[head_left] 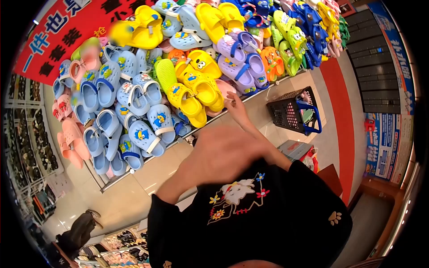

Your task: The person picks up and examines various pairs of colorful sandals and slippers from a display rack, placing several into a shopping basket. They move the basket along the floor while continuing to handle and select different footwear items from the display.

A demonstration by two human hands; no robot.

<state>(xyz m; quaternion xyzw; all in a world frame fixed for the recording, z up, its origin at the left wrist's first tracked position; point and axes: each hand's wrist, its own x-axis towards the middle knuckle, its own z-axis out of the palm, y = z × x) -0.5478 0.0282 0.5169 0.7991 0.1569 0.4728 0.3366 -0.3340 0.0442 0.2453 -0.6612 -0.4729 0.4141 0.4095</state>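
A sloping display rack point(147, 166) is packed with foam clogs: light blue ones point(134, 129) on the left, yellow ones point(192, 89) in the middle, lilac ones point(241, 62) and green ones point(290, 40) further right. My right hand point(233, 105) reaches out to the rack with its fingers apart, the fingertips at a pink clog point(223, 87) beside the yellow ones. Nothing is gripped in it. My left forearm rises from a black sleeve point(167, 210) into a blurred patch, which hides my left hand. My black shirt point(268, 219) carries an embroidered flower design.
A black shopping basket point(290, 111) with blue handles stands on the tiled floor right of the rack. A red banner point(58, 40) hangs at the top left. Shoe shelves point(27, 134) line the left side. A dark bag point(80, 230) lies on the floor below.
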